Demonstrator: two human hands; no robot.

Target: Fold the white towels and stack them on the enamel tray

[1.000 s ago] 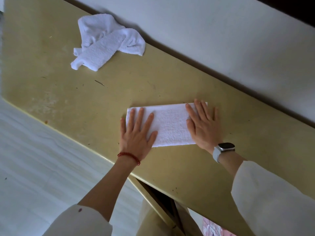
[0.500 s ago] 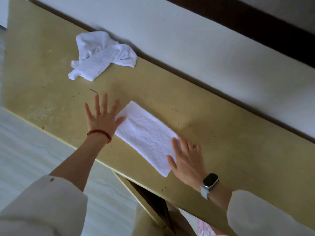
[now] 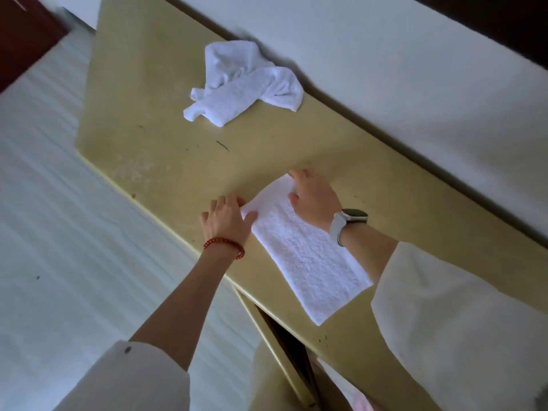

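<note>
Now we saw folded towel (image 3: 308, 262) turned lengthwise vs. a sec ago, near end at yellow counter (image 3: 166, 149) edge. L hand (image 3: 226, 222) pinched far-left corner; R hand (image 3: 314, 198) gripped far-right corner, fingers curled over it. We judged both ready for next fold twd us. Crumpled towel (image 3: 243, 84) lay well apart by wall, unfolded. Enamel tray not in view.

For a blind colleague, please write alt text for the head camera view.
Both hands, left hand and right hand, grip the far corners of a folded white towel on a yellow table. A crumpled white towel lies farther back, near the wall.
</note>
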